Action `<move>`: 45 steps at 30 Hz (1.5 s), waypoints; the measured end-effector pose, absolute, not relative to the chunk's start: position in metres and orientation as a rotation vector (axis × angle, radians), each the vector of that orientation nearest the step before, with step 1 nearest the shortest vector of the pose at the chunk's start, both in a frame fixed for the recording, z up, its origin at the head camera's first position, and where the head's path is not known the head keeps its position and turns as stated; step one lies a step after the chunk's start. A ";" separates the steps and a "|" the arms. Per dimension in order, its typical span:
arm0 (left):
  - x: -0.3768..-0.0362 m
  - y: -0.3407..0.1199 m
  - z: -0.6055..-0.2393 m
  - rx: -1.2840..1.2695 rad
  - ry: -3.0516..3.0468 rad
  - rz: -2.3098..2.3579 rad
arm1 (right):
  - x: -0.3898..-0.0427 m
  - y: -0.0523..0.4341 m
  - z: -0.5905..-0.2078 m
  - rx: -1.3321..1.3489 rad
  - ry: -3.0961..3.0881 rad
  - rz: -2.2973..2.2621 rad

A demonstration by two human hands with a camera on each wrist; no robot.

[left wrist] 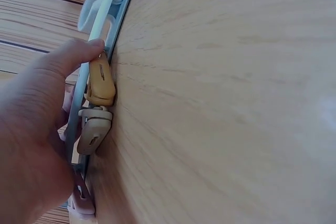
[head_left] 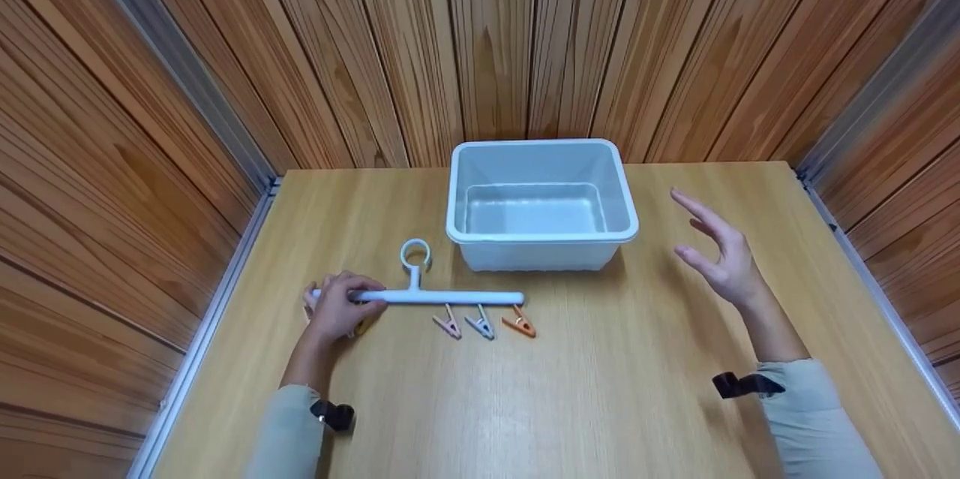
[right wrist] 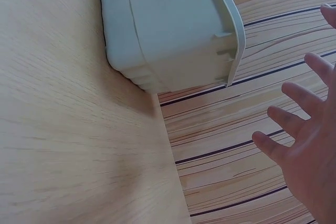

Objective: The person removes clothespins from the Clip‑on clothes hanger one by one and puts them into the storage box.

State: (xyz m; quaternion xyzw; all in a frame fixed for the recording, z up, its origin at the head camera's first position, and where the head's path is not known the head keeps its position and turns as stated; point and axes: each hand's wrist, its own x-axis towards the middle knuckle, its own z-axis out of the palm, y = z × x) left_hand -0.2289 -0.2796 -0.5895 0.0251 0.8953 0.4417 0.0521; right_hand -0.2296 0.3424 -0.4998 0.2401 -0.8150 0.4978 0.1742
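Observation:
A light blue clothes hanger (head_left: 442, 297) with a round hook lies on the table, its bar running left to right. My left hand (head_left: 339, 306) grips the left end of the bar, thumb along the near side and fingers over the far side. A pink clothespin (head_left: 448, 324), a blue clothespin (head_left: 481, 324) and an orange clothespin (head_left: 520, 324) line the right half of the near edge. In the left wrist view, a yellow clothespin (left wrist: 101, 82), a beige clothespin (left wrist: 94, 132) and a mauve clothespin (left wrist: 81, 200) sit by that hand. My right hand (head_left: 724, 254) is raised with fingers spread, holding nothing.
Behind the hanger stands a pale blue plastic basin (head_left: 544, 237), empty inside, close to the back wooden wall (head_left: 495, 51). The right hand is to the right of this basin. Wood-panelled walls with metal edge rails (head_left: 206, 329) bound the wooden table (head_left: 570, 404).

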 end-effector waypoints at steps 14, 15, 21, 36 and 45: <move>-0.230 -0.284 -0.593 0.202 2.796 1.377 | -0.229 0.341 -0.498 0.653 -2.323 1.416; -0.231 -0.284 -0.593 0.198 2.802 1.381 | -0.229 0.341 -0.498 0.653 -2.320 1.416; -0.232 -0.284 -0.586 0.162 2.795 1.316 | -0.228 0.339 -0.496 0.655 -2.334 1.413; -0.233 -0.294 -0.562 0.223 2.833 1.294 | -0.224 0.334 -0.496 0.662 -2.380 1.373; -0.232 -0.300 -0.552 0.236 2.831 1.325 | -0.216 0.325 -0.496 0.747 -2.381 1.342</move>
